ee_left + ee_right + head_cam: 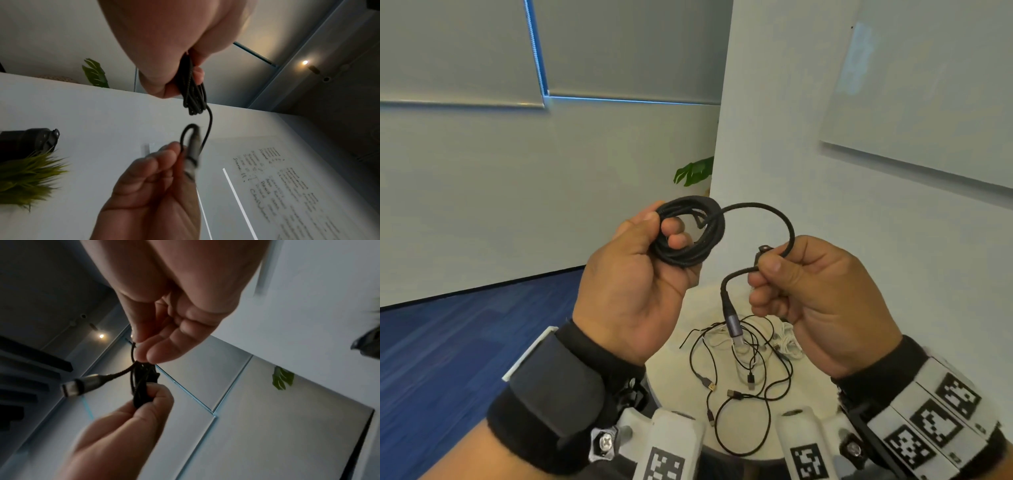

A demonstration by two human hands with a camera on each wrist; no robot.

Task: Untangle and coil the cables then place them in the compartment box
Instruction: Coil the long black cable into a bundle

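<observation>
Nearest, we see both wrists wrapped in black straps (pixel 558 394) carrying white blocks printed with black-and-white markers (pixel 931 414); just above them, both hands are raised over a round white surface (pixel 804 442). Our left hand (pixel 633 284) has its grip clamped on a coiled black braided cable (pixel 690 233), the thumb lying over the top of the bundle and the fingertips curled through its centre; the left wrist view shows the same coil (pixel 194 95) edge-on, several turns stacked between thumb and fingers. From the coil one loose strand arcs rightward to our right hand (pixel 822 301), whose grip is closed on that strand between thumb and curled fingers; below this pinch the strand bends down and ends in a grey metal connector (pixel 732 325) that hangs free in the air; the right wrist view shows the connector (pixel 80 386) jutting left, beside the coil.

Beneath the hands, on the surface, lies a tangle of thin black cables (pixel 743 383) with several small plugs, overlapping a tangle of white cables (pixel 787 339) on its right; we cannot tell how many cables each holds.

Farther off, blue carpet (pixel 448 346) covers the floor at left; a green leaf (pixel 697 171) shows past the corner of a white wall; a whiteboard (pixel 928 96) hangs on the right, and grey roller blinds (pixel 462 51) close the background at upper left.
</observation>
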